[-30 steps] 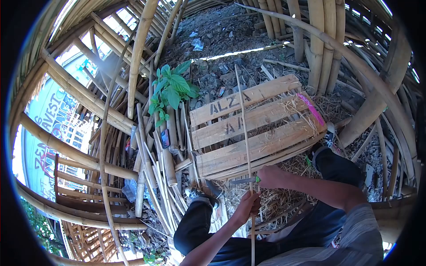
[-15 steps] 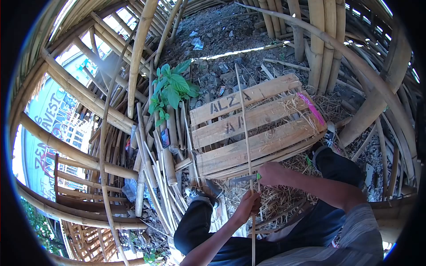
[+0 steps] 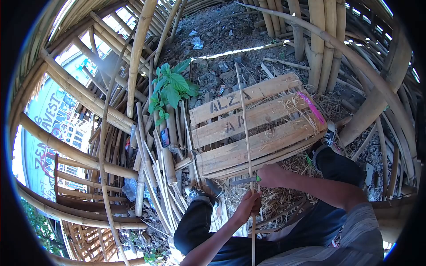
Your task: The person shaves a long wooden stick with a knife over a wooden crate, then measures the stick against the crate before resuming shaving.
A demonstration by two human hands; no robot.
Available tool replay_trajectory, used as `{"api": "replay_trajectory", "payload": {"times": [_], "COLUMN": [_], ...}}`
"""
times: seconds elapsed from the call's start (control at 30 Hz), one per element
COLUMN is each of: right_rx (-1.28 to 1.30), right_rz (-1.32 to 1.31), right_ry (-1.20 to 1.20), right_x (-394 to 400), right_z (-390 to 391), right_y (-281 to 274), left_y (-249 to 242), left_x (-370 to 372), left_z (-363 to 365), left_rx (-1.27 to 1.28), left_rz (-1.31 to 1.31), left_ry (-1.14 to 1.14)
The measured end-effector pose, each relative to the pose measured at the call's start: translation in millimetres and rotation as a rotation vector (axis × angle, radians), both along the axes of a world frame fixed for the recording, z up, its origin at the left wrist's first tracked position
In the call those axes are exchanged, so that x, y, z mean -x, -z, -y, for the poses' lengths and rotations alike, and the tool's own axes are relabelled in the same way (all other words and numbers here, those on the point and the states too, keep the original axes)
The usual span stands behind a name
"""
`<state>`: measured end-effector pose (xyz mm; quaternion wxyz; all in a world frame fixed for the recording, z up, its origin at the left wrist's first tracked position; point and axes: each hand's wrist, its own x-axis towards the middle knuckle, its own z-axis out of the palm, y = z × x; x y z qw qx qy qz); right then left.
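Note:
My left hand (image 3: 248,206) is closed around a long thin bamboo strip (image 3: 245,120), which runs from my lap up across the slats of a wooden crate (image 3: 266,116). Just above it, my right hand (image 3: 271,175) grips a knife with a green handle (image 3: 258,178). The knife's blade (image 3: 242,180) points left and lies across the strip at the crate's near edge. Most of the handle is hidden in my fist. Pale shavings (image 3: 284,195) cover the ground under my hands, between my legs.
Cut bamboo pieces (image 3: 166,164) and thin strips lie left of the crate, beside a green leafy plant (image 3: 173,86). Thick bamboo poles (image 3: 317,44) stand at the back right. A bamboo frame (image 3: 80,155) rises on the left. Rubble covers the ground behind.
The knife blade has shifted very slightly down along the strip, its angle a little changed. My left hand and the crate look the same.

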<state>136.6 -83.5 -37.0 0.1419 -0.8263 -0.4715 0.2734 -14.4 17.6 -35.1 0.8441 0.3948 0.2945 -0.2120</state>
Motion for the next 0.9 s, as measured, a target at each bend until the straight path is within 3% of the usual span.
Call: {"api": "replay_trajectory", "payload": {"times": [0.23, 0.53, 0.9], "right_rx": [-0.007, -0.060, -0.008], "right_rz": [0.103, -0.028, 0.042], "right_ry": [0.096, 0.081, 0.127], "right_x": [-17, -8, -12], "right_z": [-2, 2, -2], "right_y": [14, 17, 8], "left_y": [-4, -1, -4], "left_x": [-3, 0, -2], "left_z": [-1, -2, -1], "left_rx": [-0.004, 0.000, -0.010], "left_rz": [0.005, -0.001, -0.002], "left_ry": [-0.008, 0.010, -0.009]}}
